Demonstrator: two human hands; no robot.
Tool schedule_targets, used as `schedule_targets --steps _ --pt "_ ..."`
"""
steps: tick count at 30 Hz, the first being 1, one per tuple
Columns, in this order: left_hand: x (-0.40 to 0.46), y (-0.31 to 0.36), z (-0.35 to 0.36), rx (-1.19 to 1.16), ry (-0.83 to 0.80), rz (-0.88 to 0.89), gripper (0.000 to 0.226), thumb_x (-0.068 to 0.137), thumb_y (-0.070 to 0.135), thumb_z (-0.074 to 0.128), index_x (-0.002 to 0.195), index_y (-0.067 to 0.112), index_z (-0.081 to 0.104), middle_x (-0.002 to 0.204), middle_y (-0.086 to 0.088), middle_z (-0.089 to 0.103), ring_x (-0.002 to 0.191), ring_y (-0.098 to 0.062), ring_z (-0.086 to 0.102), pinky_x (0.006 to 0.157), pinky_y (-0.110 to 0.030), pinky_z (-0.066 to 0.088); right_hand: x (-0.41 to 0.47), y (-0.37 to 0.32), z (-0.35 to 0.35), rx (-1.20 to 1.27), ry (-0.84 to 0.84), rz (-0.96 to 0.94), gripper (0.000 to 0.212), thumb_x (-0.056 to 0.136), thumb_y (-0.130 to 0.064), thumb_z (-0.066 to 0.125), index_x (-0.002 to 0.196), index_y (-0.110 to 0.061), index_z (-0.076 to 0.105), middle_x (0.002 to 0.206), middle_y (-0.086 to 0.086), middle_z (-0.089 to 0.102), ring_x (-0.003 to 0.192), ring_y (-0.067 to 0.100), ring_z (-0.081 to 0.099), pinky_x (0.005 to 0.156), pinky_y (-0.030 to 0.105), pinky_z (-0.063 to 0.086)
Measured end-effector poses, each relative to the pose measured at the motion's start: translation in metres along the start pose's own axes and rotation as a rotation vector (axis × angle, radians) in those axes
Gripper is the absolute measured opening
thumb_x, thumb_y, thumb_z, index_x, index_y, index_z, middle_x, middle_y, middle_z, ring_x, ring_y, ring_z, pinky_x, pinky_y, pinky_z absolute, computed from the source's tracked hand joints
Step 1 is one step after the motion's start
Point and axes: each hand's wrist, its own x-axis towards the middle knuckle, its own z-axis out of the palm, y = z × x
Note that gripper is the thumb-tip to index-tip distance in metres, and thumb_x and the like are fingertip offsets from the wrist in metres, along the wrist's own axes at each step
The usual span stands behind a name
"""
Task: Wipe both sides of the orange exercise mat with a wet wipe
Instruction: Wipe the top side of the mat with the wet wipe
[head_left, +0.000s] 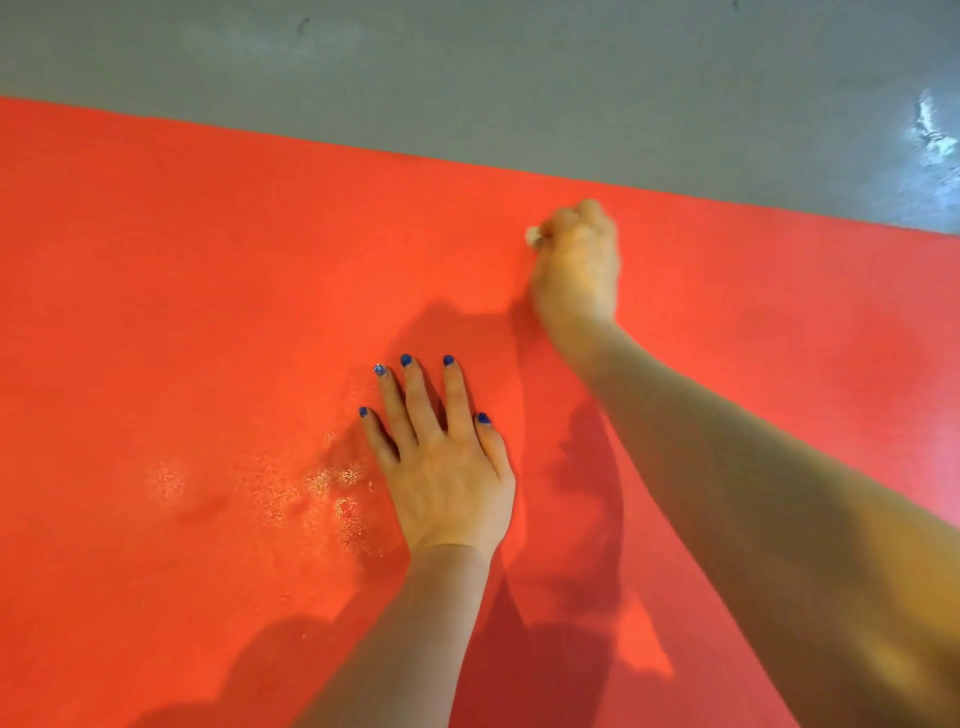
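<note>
A single head-worn, wide-angle view looks steeply down and forward from close above the orange mat (208, 312), which fills most of the frame. Its far edge slants across the top, with grey floor (467, 78) beyond. Both forearms enter from the bottom; the farther hand (576, 260) looks slightly blurred.
</note>
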Motion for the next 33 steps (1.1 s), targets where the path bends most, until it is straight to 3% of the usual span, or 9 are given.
schedule_targets --steps 3,6,11,12,18,21,25,28,33 --pt "-0.001 -0.002 0.001 0.004 0.006 0.007 0.057 0.097 0.029 0.041 0.153 0.014 0.043 0.160 -0.022 0.032 0.153 -0.041 0.019 0.120 -0.062 0.018 -0.001 -0.027 0.021 -0.048 -0.284 -0.340 0.012 0.082 -0.003 0.055 0.082 -0.002 0.067 0.092 0.016 0.059 0.089 0.036 0.054 0.073 0.042 0.042" --pt "0.000 -0.002 0.002 -0.008 0.015 0.008 0.057 0.097 0.029 0.041 0.152 0.014 0.045 0.159 -0.022 0.033 0.152 -0.041 0.019 0.120 -0.063 0.019 0.031 -0.002 0.008 -0.111 -0.247 -0.425 0.012 0.083 -0.007 0.057 0.081 -0.003 0.068 0.090 0.018 0.062 0.090 0.037 0.057 0.076 0.040 0.041" --pt "-0.001 -0.001 0.001 -0.005 0.007 0.015 0.058 0.097 0.030 0.039 0.152 0.014 0.043 0.159 -0.022 0.033 0.152 -0.042 0.019 0.121 -0.063 0.017 0.064 0.061 -0.037 -0.199 0.016 0.098 0.022 0.088 -0.007 0.050 0.097 -0.004 0.070 0.111 0.020 0.059 0.104 0.037 0.055 0.083 0.036 0.038" --pt "-0.001 -0.002 0.000 -0.001 0.001 0.013 0.058 0.097 0.030 0.038 0.153 0.014 0.043 0.159 -0.022 0.032 0.152 -0.042 0.019 0.121 -0.063 0.017 0.060 0.059 -0.039 -0.219 0.001 0.116 0.022 0.089 -0.008 0.050 0.099 -0.004 0.070 0.112 0.020 0.059 0.104 0.037 0.055 0.082 0.036 0.038" --pt "0.001 0.000 -0.004 -0.004 -0.049 0.013 0.059 0.096 0.031 0.038 0.153 0.014 0.043 0.160 -0.021 0.031 0.153 -0.041 0.016 0.121 -0.063 0.017 0.012 0.054 -0.069 -0.236 -0.361 -0.226 0.013 0.086 -0.007 0.059 0.093 -0.006 0.070 0.101 0.018 0.060 0.093 0.037 0.059 0.078 0.037 0.042" --pt "0.005 0.001 -0.003 0.011 -0.056 -0.004 0.059 0.095 0.027 0.036 0.151 0.011 0.044 0.159 -0.023 0.031 0.152 -0.043 0.018 0.118 -0.066 0.018 0.002 0.076 -0.105 -0.163 -0.173 -0.105 0.012 0.085 -0.004 0.061 0.091 -0.006 0.072 0.099 0.018 0.060 0.088 0.034 0.060 0.077 0.029 0.039" --pt "-0.006 0.030 -0.002 -0.078 -0.050 0.086 0.058 0.090 0.015 0.048 0.147 0.004 0.048 0.159 -0.017 0.036 0.153 -0.034 0.024 0.116 -0.069 0.022 0.001 0.102 -0.128 -0.063 0.007 0.096 0.019 0.086 0.001 0.056 0.097 -0.004 0.072 0.108 0.019 0.058 0.088 0.028 0.060 0.073 0.006 0.031" --pt "-0.022 0.044 0.003 -0.048 -0.073 0.139 0.061 0.095 0.029 0.035 0.152 0.009 0.042 0.164 -0.012 0.028 0.155 -0.028 0.016 0.120 -0.066 0.015 0.010 0.116 -0.126 -0.037 0.092 0.214 0.021 0.090 -0.002 0.053 0.102 -0.003 0.071 0.115 0.019 0.055 0.090 0.023 0.057 0.069 -0.006 0.025" --pt "-0.024 0.042 0.007 -0.023 -0.062 0.119 0.061 0.095 0.026 0.038 0.153 0.007 0.040 0.164 -0.014 0.028 0.156 -0.028 0.014 0.120 -0.066 0.013 0.043 0.124 -0.104 -0.093 0.053 0.203 0.027 0.088 -0.002 0.049 0.105 -0.005 0.070 0.118 0.019 0.057 0.104 0.031 0.058 0.084 0.018 0.035"
